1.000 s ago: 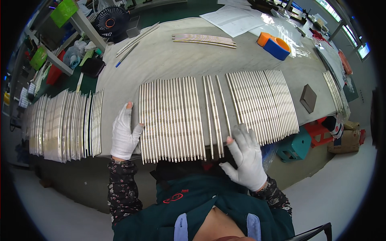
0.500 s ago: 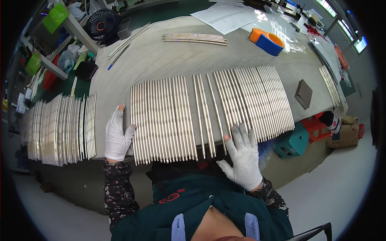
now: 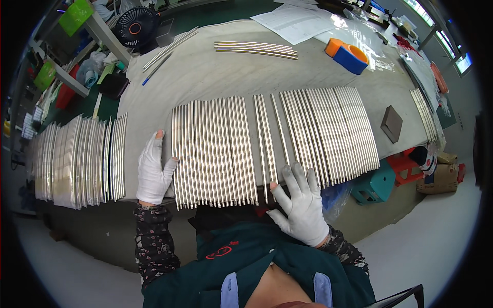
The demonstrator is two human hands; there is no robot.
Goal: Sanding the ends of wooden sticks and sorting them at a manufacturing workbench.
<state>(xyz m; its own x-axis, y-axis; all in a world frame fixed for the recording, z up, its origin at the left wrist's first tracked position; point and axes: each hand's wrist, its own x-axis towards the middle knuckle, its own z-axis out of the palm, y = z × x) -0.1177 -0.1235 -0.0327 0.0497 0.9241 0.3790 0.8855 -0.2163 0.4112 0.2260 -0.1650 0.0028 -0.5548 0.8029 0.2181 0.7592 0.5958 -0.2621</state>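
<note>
Two broad rows of shiny metal rods lie side by side on the cloth-covered table: a left row [image 3: 213, 154] and a right row [image 3: 328, 133]. Between them a few loose rods [image 3: 264, 138] lie apart. My left hand [image 3: 155, 172], in a white glove with bare fingertips showing, rests open at the left row's outer edge, thumb against it. My right hand [image 3: 300, 208], gloved too, spreads open over the lower ends of the loose rods and the right row's near left corner. Its fingers cover some rod ends.
Plastic-wrapped rods [image 3: 77, 164] lie at the far left. More rods [image 3: 257, 50] lie toward the back, near an orange and blue tape roll [image 3: 347, 55] and papers [image 3: 292, 23]. A dark block [image 3: 392, 123] sits at right. A black fan [image 3: 134, 28] stands back left.
My right hand has shifted left and slightly down, from the right row toward the loose rods. The whole view has slid slightly; my left hand keeps its place beside the left row.
</note>
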